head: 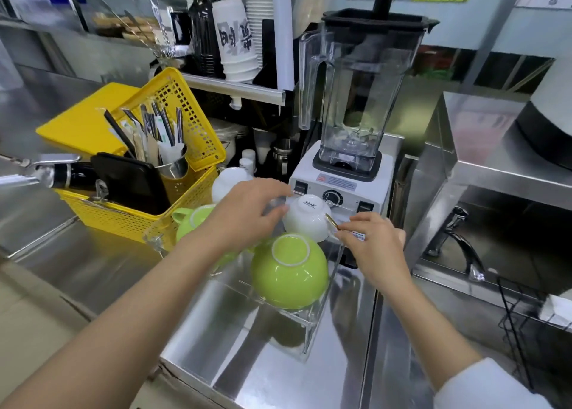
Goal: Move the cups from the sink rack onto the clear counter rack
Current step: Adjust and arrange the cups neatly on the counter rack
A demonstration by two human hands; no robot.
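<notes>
**White cup being seated on clear rack, both hands at cup**

Head view, looking down at the steel counter (278,374).

- Sitting upside down at the far end of the clear counter rack (312,319): white cup (305,219), base up, maker's mark showing on the foot. Lying directly between the two hands.
- Reaching in from the left: left hand (247,213), fingers spread and curved, fingertips (280,212) pressing against the cup's left flank. Touching rather than wrapping; thumb reaching over the far side toward the blender base.
- Coming in from the right: right hand (371,247), thumb and forefinger pinching the cup's gold-edged handle (331,222). Remaining fingers curled loosely beneath. White sleeve (489,387) showing at the lower right.
- Resting inverted just nearer on the same rack: green cup (289,272), base ring up, touching or nearly touching the white cup; contact not resolving clearly.
- Lying partly hidden under the left wrist: second green cup (192,219), handle pointing left. Support beneath it not discernible.
- Standing behind the left hand: another white vessel (229,182), shape only partly showing.
- Standing directly behind the rack: blender (353,105), clear jar seated on a white base, dial facing forward.
- Sitting to the left: yellow basket (136,219), holding a steel tub of straws and utensils.
- Showing at the far right: sink tap (461,241) and black wire rack (520,325), edge only.
</notes>
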